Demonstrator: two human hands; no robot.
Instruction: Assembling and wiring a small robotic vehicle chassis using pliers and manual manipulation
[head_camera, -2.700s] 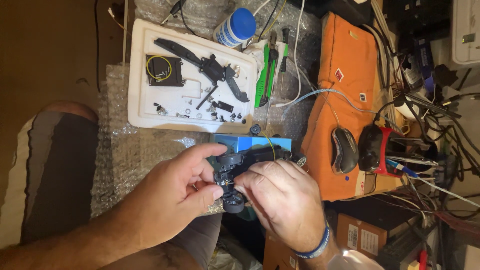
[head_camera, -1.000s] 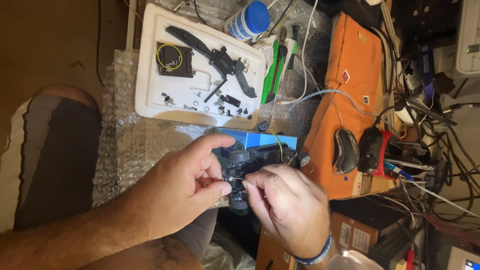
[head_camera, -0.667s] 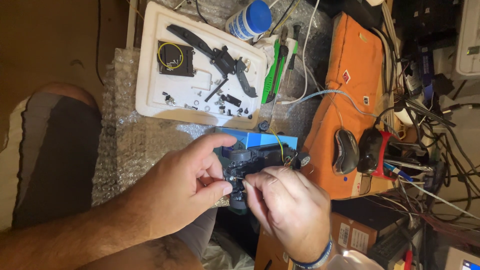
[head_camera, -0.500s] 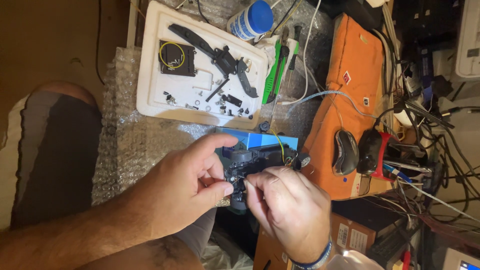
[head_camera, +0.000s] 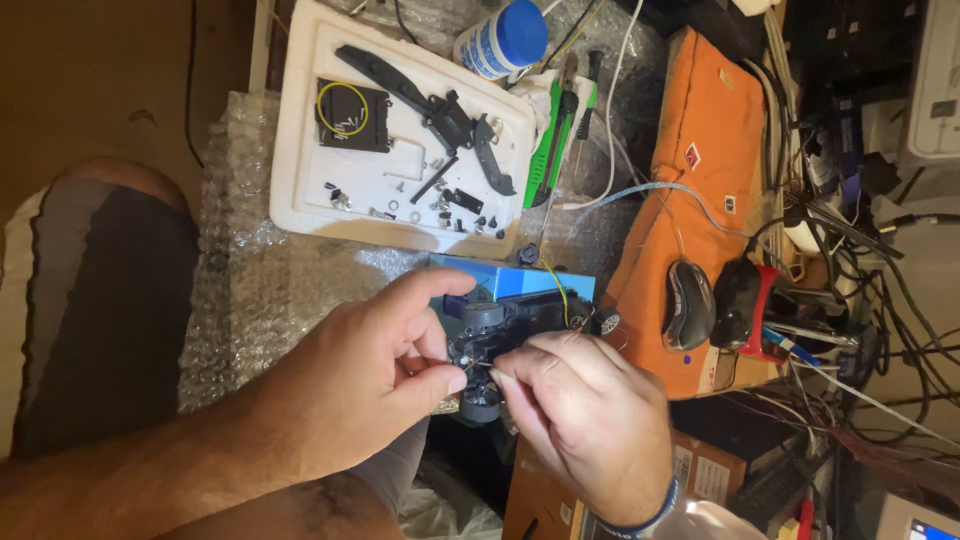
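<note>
A small black model car chassis (head_camera: 505, 330) with grey wheels rests on a blue box (head_camera: 520, 280) in the middle of the view. My left hand (head_camera: 370, 385) grips its near end, thumb and forefinger pinched by the front wheels. My right hand (head_camera: 590, 420), with a blue wristband, pinches a tiny part against the chassis right beside the left fingertips. A yellow wire (head_camera: 558, 290) curls off the car's top. What sits between the fingertips is too small to tell.
A white foam tray (head_camera: 300, 190) holds black plastic parts, small screws and a yellow ring. A blue-capped tub (head_camera: 500, 40), a green knife (head_camera: 548, 150), an orange bag (head_camera: 700, 180), two computer mice (head_camera: 690, 305) and tangled cables lie beyond. Bubble wrap (head_camera: 240, 300) covers the table; my knee (head_camera: 100, 300) is left.
Both hands keep hold of the car; the fingertips have shifted slightly at its front end. The view has drifted a little, so the tray sits higher in frame than 2.7 s ago.
</note>
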